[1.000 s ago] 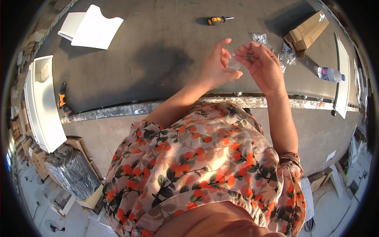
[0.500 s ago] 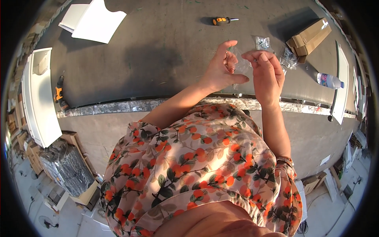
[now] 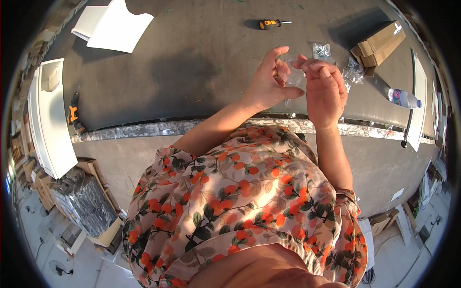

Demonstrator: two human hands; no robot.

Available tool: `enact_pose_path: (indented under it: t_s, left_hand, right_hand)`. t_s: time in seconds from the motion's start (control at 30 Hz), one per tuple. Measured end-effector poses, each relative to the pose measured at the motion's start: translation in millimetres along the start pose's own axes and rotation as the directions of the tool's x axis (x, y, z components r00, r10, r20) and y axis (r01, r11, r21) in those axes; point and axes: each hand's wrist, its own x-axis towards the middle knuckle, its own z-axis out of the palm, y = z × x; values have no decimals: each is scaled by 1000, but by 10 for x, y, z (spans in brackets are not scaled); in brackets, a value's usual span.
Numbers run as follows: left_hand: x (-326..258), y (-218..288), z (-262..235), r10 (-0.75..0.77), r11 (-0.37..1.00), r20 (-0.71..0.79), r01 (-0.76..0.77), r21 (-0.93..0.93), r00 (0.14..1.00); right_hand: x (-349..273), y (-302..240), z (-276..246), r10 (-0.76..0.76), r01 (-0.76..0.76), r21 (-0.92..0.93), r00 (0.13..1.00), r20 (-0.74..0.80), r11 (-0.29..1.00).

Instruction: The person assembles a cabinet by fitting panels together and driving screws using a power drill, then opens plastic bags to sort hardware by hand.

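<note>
My left hand (image 3: 270, 82) is raised over the near edge of the dark table, its thumb and index finger spread wide apart and the other fingers curled inward. I see nothing between thumb and index finger; the inside of the curled fingers is hidden. Close beside it, my right hand (image 3: 327, 91) has its fingers bent in against the thumb. Whatever they hold, if anything, is too small or hidden to make out. Behind and between the hands shows a crumpled clear plastic bag (image 3: 296, 77). Past my right hand lie a small clear packet of metal hardware (image 3: 321, 51) and another crumpled bag (image 3: 355, 72).
An orange-black screwdriver (image 3: 271, 24) lies farther back. At right are a cardboard box (image 3: 379, 45), a water bottle (image 3: 404, 98) and a white panel (image 3: 418, 103). Leftward are a white curved piece (image 3: 117, 26), a power drill (image 3: 73, 113) and a long white part (image 3: 53, 125).
My right hand has shifted slightly and its fingers have curled more; the small metal piece seen at its fingertips no longer shows. My left hand keeps nearly the same pose.
</note>
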Motion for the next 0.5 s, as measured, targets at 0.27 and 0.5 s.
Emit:
enact_pose_path:
  t_s: [0.27,0.5]
  left_hand:
    - [17,1,3,34,999,-15,-34,-7,999]
    - [35,78,26,-39,999,-47,40,31,998]
  right_hand:
    - [37,3,22,-7,6,4,1000,16,1000]
    - [73,-4,29,-45,45,1,998,48,999]
